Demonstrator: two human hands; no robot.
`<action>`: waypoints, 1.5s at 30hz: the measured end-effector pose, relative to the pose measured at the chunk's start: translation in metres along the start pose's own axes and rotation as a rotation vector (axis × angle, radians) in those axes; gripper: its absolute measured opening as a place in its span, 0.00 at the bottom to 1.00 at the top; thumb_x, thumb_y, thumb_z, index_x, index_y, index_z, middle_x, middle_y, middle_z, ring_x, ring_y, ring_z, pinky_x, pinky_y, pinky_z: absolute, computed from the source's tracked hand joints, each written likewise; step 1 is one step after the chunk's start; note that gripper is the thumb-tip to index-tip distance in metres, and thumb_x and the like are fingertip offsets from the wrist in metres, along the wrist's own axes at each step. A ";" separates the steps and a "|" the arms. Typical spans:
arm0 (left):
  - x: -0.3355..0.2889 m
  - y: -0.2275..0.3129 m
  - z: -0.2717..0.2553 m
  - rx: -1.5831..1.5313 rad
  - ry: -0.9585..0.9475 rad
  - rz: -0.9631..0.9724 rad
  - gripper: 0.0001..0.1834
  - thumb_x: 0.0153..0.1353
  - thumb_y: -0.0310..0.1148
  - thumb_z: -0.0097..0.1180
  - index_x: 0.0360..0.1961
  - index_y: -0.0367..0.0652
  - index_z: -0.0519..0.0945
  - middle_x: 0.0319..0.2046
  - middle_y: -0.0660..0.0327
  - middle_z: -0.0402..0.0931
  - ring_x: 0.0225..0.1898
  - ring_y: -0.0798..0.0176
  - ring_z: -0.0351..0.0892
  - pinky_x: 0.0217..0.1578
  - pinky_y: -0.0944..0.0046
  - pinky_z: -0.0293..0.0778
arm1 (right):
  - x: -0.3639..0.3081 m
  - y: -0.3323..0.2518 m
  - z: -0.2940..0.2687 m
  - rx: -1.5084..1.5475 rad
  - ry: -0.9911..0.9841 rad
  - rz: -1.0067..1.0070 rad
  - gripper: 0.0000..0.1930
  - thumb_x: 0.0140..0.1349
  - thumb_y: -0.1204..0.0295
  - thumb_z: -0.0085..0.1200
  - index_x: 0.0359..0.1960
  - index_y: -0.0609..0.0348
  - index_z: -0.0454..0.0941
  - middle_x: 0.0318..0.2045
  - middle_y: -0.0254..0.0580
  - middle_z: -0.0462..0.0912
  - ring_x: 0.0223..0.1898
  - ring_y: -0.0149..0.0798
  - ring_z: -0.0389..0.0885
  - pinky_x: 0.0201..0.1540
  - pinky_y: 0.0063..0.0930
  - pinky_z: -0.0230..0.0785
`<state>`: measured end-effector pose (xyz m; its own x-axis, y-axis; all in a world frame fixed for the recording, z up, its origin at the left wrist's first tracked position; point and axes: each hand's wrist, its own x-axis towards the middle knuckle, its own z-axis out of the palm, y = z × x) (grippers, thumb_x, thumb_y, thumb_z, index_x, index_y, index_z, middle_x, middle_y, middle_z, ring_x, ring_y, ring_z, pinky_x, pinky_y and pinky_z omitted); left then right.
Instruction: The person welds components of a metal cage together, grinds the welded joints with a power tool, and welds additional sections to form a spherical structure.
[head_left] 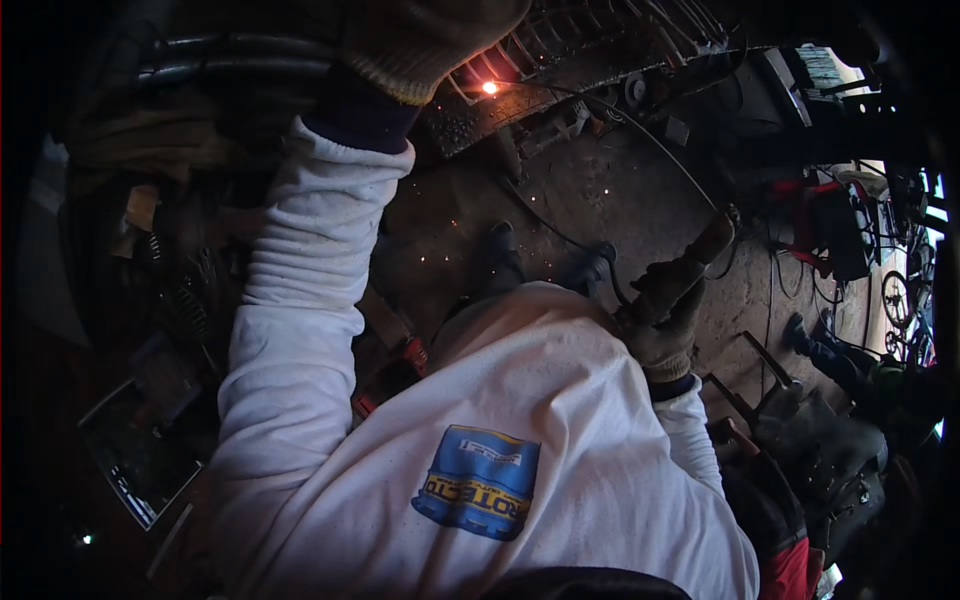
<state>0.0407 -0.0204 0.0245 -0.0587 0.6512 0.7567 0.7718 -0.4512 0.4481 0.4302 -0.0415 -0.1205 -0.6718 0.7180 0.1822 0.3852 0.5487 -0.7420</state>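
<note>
My right hand (662, 318), in a worn work glove, is shut on a welding electrode holder (708, 245). A thin rod (655, 145) runs from it up and to the left to a glowing orange spot (490, 87) on a dark metal grate frame (560, 75). Small sparks lie scattered on the floor below. My left hand (425, 40), in a thick knitted glove, is raised at the top edge beside the glowing spot. Its fingers are out of sight. A dark cable (560, 235) trails from the holder across the floor.
My two dark shoes (500, 255) stand on the concrete floor (620, 190). A red-handled tool (405, 365) lies at my left. A flat tray (140, 460) sits at the lower left. At the right are a red machine (825, 225), a bicycle wheel (895, 295) and another person's boots (805, 338).
</note>
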 end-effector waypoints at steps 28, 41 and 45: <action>0.034 0.019 0.021 1.039 -0.129 0.031 0.10 0.71 0.34 0.54 0.48 0.43 0.82 0.30 0.54 0.84 0.31 0.55 0.86 0.30 0.59 0.81 | -0.033 0.011 -0.017 0.430 0.063 0.290 0.42 0.39 0.68 0.73 0.59 0.60 0.64 0.47 0.43 0.75 0.44 0.40 0.80 0.49 0.37 0.76; 0.038 0.028 0.024 0.921 -0.110 -0.062 0.11 0.72 0.33 0.51 0.49 0.43 0.83 0.31 0.52 0.84 0.32 0.53 0.87 0.29 0.58 0.82 | -0.032 0.014 -0.018 0.412 0.047 0.300 0.45 0.37 0.66 0.75 0.60 0.59 0.64 0.46 0.41 0.76 0.44 0.39 0.80 0.48 0.37 0.75; 0.039 0.031 0.024 0.902 -0.165 -0.167 0.11 0.71 0.33 0.51 0.48 0.43 0.83 0.30 0.53 0.84 0.32 0.53 0.87 0.30 0.57 0.82 | -0.034 0.015 -0.017 0.437 0.047 0.309 0.44 0.38 0.66 0.75 0.60 0.59 0.64 0.47 0.41 0.76 0.44 0.39 0.80 0.48 0.36 0.75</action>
<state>0.0770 0.0053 0.0563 -0.1763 0.7747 0.6072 0.9655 0.2563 -0.0467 0.4699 -0.0507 -0.1275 -0.5362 0.8415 -0.0662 0.2543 0.0862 -0.9633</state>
